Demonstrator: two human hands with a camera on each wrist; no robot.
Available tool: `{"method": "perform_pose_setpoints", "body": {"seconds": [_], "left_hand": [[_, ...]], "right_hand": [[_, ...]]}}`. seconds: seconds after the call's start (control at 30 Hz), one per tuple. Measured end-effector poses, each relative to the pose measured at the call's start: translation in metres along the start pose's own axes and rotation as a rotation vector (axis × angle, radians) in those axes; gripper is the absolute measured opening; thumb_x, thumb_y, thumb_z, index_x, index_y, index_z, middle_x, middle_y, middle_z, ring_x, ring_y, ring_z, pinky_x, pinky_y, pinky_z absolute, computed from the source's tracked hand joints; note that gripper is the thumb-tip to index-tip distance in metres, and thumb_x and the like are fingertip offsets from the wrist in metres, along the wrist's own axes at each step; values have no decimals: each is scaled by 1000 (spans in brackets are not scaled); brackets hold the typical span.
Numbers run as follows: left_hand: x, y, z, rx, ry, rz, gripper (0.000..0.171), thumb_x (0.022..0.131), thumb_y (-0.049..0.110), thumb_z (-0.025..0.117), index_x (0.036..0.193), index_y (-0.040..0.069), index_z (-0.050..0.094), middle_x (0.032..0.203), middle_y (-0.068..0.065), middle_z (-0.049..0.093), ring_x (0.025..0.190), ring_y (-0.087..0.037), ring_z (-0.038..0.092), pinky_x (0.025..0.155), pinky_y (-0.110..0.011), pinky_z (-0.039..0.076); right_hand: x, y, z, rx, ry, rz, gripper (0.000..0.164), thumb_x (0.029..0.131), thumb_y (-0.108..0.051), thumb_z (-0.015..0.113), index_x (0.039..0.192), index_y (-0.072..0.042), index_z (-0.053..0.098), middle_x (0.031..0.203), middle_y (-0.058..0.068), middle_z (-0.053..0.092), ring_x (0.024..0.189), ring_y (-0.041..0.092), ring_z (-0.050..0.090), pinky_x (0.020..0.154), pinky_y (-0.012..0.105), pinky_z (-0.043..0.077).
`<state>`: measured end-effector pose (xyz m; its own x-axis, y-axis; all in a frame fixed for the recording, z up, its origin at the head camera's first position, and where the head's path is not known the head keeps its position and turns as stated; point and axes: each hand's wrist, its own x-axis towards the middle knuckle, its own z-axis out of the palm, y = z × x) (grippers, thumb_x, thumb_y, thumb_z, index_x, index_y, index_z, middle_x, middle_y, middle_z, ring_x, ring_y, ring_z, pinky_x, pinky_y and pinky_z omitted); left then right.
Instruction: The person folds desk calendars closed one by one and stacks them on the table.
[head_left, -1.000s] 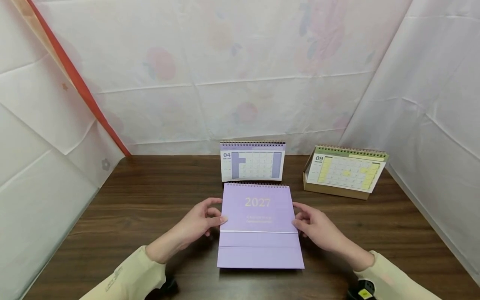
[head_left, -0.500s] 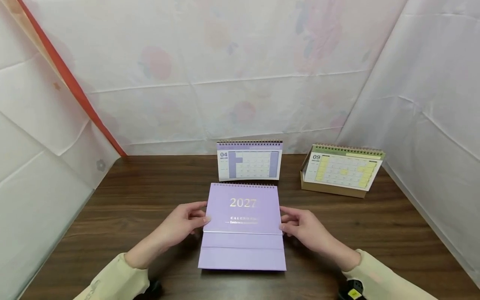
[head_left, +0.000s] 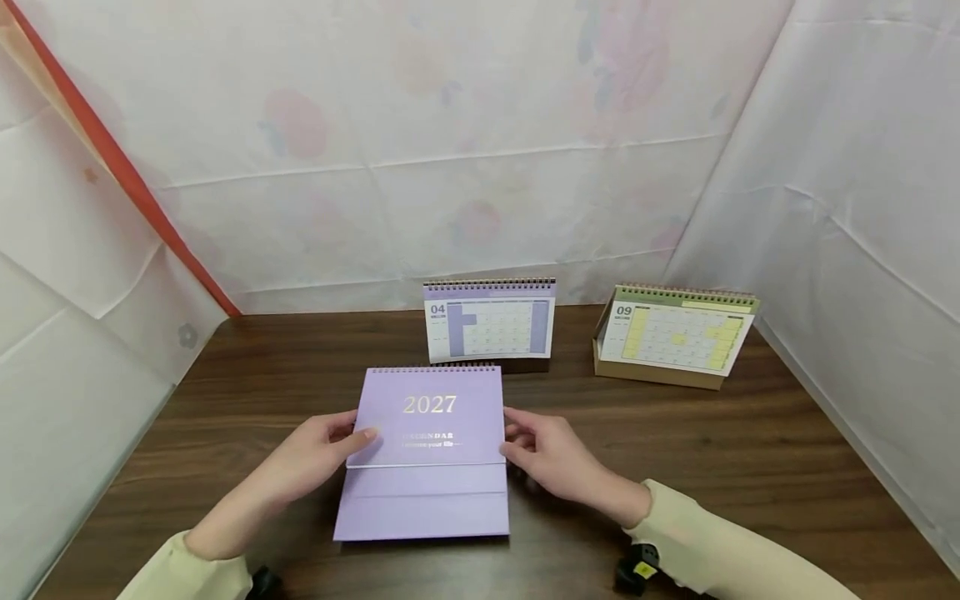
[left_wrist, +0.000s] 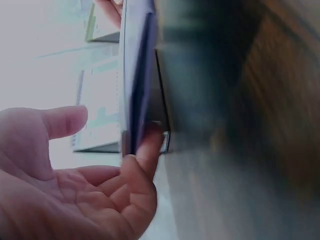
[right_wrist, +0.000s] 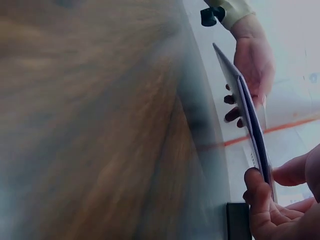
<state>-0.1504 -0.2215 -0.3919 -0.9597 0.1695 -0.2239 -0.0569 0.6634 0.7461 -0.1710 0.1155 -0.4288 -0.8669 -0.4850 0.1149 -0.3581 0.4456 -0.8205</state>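
Note:
A closed, flattened purple desk calendar (head_left: 422, 483) with gold "2027" on its cover is held above the table by both hands. At its left edge, my left hand (head_left: 307, 458) has its thumb over the cover; the left wrist view shows its fingers (left_wrist: 142, 182) curled beneath the edge. My right hand (head_left: 558, 462) pinches the opposite edge, thumb on top and fingers (right_wrist: 260, 200) underneath. Just behind its spiral top stands a purple calendar (head_left: 491, 325) opened to 04, its lower left partly hidden.
At the back right, a green and yellow desk calendar (head_left: 678, 337) showing 09 stands angled on the dark wooden table (head_left: 705, 450). White cloth (head_left: 375, 225) hangs behind the table and along both sides, with a red strip (head_left: 127, 167) at the left corner.
Both hands have carried the purple 2027 calendar leftward, away from in front of the standing purple one. The left thumb now reaches further onto its cover. The whole view has shifted slightly.

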Motion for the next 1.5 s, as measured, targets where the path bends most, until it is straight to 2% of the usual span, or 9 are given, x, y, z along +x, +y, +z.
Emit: {"method": "perform_pose_setpoints", "body": {"seconds": [0.2, 0.27, 0.5, 0.67, 0.87, 1.1, 1.3, 1.5], "left_hand": [[2, -7, -20, 204, 27, -13, 81, 98, 56, 55, 137, -15, 47, 126, -27, 60, 110, -33, 60, 84, -49, 51], [4, -12, -28, 235, 40, -36, 84, 98, 59, 52, 137, -15, 46, 126, -29, 59, 108, -34, 59, 83, -49, 50], [10, -34, -55, 237, 37, -139, 94, 99, 64, 44, 139, -21, 36, 138, -41, 43, 122, -50, 48, 92, -59, 45], [15, -47, -73, 204, 45, -195, 95, 98, 65, 41, 138, -22, 36, 136, -41, 42, 119, -49, 47, 91, -59, 44], [23, -63, -91, 163, 12, -280, 105, 96, 72, 37, 140, -23, 30, 140, -42, 34, 126, -54, 39, 96, -63, 39], [37, -82, -107, 169, 9, -332, 106, 97, 70, 34, 139, -27, 25, 140, -46, 29, 128, -60, 33, 100, -65, 35], [44, -96, -117, 186, 51, -354, 104, 97, 69, 33, 135, -28, 29, 134, -47, 34, 121, -56, 41, 96, -61, 41], [47, -105, -120, 220, 47, -344, 100, 99, 65, 32, 133, -28, 33, 133, -47, 36, 119, -56, 44, 93, -59, 43]], "right_hand": [[27, -13, 18, -45, -27, -57, 50, 95, -9, 66, 139, 8, 51, 104, 9, 72, 81, 6, 66, 70, 24, 53], [38, -18, 23, -44, -33, -66, 51, 94, -10, 66, 140, 8, 51, 105, 9, 72, 82, 6, 66, 70, 23, 53], [71, -33, 45, 1, -80, -46, 55, 94, -11, 65, 144, 5, 47, 109, 8, 72, 84, 5, 66, 72, 20, 52], [93, -40, 57, 27, -86, -6, 56, 94, -14, 65, 145, 2, 48, 110, 5, 71, 86, 5, 63, 74, 20, 51], [121, -43, 72, 59, -102, 66, 57, 95, -22, 66, 147, -4, 48, 114, 1, 68, 89, 4, 58, 77, 20, 48], [146, -45, 93, 109, -131, 125, 61, 97, -23, 65, 152, -10, 42, 119, 1, 64, 81, 8, 58, 69, 23, 48], [155, -48, 109, 161, -181, 172, 65, 96, -25, 66, 154, -10, 38, 124, -1, 60, 96, 6, 55, 79, 23, 47], [155, -50, 120, 25, -180, 180, 67, 95, -28, 67, 152, -7, 40, 140, 5, 50, 119, 7, 46, 98, 20, 39]]}}
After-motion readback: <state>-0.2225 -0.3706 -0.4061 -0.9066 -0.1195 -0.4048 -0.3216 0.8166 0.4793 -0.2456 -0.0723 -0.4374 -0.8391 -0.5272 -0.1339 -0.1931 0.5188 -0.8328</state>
